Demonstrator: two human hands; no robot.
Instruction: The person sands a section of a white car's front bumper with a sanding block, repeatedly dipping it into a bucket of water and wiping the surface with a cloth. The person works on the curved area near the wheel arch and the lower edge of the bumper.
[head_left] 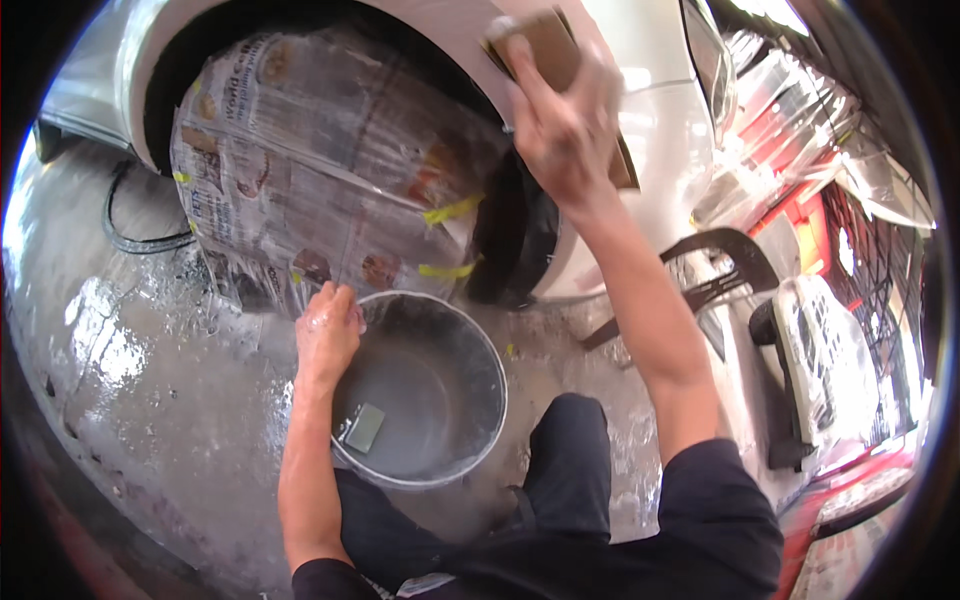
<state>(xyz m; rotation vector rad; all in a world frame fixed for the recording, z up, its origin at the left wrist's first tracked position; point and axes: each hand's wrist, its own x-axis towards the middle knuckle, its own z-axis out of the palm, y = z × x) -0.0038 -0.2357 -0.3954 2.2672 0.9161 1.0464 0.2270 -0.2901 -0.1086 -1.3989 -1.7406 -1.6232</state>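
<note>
My right hand, slightly blurred, presses a folded brown sheet of sandpaper against the pale fender above the wheel arch. A brown edge also shows below that hand. My left hand is closed beside the rim of a dark bucket, in front of the papered wheel; whether anything is in its fingers is hidden. Inside the bucket is murky grey water, with a small greenish block near its left wall. Newspaper fixed with yellow tape covers the wheel.
The bucket stands between my knees and the car on a wet grey floor. A black hose lies at the left. To the right are a dark chair-like frame, a plastic-wrapped part and red panels.
</note>
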